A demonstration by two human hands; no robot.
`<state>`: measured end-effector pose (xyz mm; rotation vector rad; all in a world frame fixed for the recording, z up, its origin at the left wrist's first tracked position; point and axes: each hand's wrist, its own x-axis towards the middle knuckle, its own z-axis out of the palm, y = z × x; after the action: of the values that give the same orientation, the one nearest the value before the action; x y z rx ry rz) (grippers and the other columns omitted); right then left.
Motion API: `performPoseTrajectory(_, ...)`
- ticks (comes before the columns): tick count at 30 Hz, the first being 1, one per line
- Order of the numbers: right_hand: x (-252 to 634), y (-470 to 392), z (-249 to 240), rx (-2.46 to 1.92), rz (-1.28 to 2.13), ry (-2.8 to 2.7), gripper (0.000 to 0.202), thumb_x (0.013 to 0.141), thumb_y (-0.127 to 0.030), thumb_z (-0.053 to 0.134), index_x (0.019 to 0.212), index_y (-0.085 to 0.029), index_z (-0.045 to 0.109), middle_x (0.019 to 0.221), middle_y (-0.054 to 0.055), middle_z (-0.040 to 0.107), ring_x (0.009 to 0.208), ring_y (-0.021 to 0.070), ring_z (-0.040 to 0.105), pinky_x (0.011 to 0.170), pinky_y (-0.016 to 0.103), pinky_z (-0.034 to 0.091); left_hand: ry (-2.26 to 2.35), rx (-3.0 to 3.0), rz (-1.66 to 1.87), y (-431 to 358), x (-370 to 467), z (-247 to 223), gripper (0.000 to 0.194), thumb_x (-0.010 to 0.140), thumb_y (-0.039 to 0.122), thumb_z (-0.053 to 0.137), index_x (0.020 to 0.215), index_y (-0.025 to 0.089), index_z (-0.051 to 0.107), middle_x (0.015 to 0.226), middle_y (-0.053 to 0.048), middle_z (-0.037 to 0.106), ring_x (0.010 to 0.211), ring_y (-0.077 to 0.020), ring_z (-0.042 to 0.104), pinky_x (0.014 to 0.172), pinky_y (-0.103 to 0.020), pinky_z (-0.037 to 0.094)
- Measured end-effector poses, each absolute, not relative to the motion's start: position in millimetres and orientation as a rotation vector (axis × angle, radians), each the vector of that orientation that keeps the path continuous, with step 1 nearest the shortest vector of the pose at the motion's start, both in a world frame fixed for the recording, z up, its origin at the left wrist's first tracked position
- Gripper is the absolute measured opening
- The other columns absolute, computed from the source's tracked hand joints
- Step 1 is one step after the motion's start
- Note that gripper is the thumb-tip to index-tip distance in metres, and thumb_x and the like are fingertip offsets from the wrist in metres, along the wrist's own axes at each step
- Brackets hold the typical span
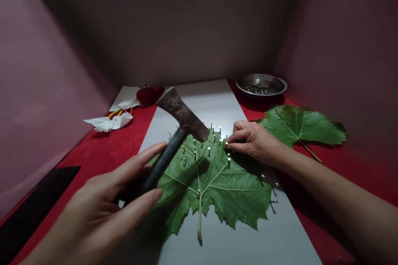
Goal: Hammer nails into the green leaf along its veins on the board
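A large green leaf (230,192) lies on a white board (199,99), with several nails (229,161) standing in it and around its edge. In my left hand (108,194) is a hammer (182,116) with a dark handle and a worn metal head, raised above the leaf's left side. My right hand (256,140) rests at the leaf's upper right, thumb and fingers pinched around a nail (226,144). The hammer and my left hand cover part of the leaf's left half.
A metal bowl (261,96) of nails stands at the back right. Below it lies another green leaf (295,126) on the red cloth (137,132). At the left are yellow-and-red-handled scissors or pliers (116,112), white paper (108,123), a dark red object (148,96) and a black strip (40,207).
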<state>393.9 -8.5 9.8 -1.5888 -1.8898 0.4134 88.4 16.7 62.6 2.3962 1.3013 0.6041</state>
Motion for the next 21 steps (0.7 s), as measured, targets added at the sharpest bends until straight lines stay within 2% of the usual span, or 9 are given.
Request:
performPoseTrajectory(2, 394, -8, 9, -1.584, 0.416, -1.879, 0.01, 0.078, -0.025, 0.065, 0.071, -0.022, 0.073, 0.067, 0.001, 0.049, 0.068, 0.0124, 0.047, 0.06, 0.028, 0.037, 1.059, 2.466, 0.655, 12, 104, 66, 0.057, 0.074, 0.04, 0.062, 0.129, 0.049, 0.048, 0.109, 0.006, 0.07, 0.09, -0.0209, 0.069, 0.071, -0.023, 0.057)
performPoseTrajectory(7, 394, -6, 7, -1.583, 0.439, -1.854, 0.008, 0.075, -0.022, 0.067, 0.072, -0.021, 0.074, 0.066, 0.0, 0.049, 0.068, 0.0109, 0.047, 0.059, 0.025, 0.034, 0.868, 2.6, 0.56, 6, 123, 77, 0.054, 0.079, 0.025, 0.058, 0.132, 0.034, 0.049, 0.119, 0.001, 0.066, 0.1, -0.0191, 0.066, 0.075, -0.02, 0.055)
performPoseTrajectory(11, 394, -6, 7, -1.595, 0.456, -1.849, 0.007, 0.075, -0.02, 0.067, 0.071, -0.02, 0.074, 0.067, 0.0, 0.049, 0.066, 0.0103, 0.046, 0.059, 0.025, 0.033, 0.854, 2.625, 0.567, 4, 124, 75, 0.053, 0.081, 0.022, 0.057, 0.133, 0.026, 0.047, 0.123, -0.002, 0.063, 0.102, -0.0154, 0.064, 0.079, -0.016, 0.053)
performPoseTrajectory(21, 393, -6, 8, -1.595, 0.504, -1.817, 0.008, 0.075, -0.019, 0.067, 0.071, -0.021, 0.074, 0.068, 0.0, 0.049, 0.066, 0.0109, 0.046, 0.059, 0.026, 0.032, 0.803, 2.643, 0.58, 3, 123, 69, 0.051, 0.083, 0.02, 0.055, 0.132, 0.026, 0.046, 0.126, 0.001, 0.061, 0.11, -0.0123, 0.06, 0.086, -0.015, 0.05)
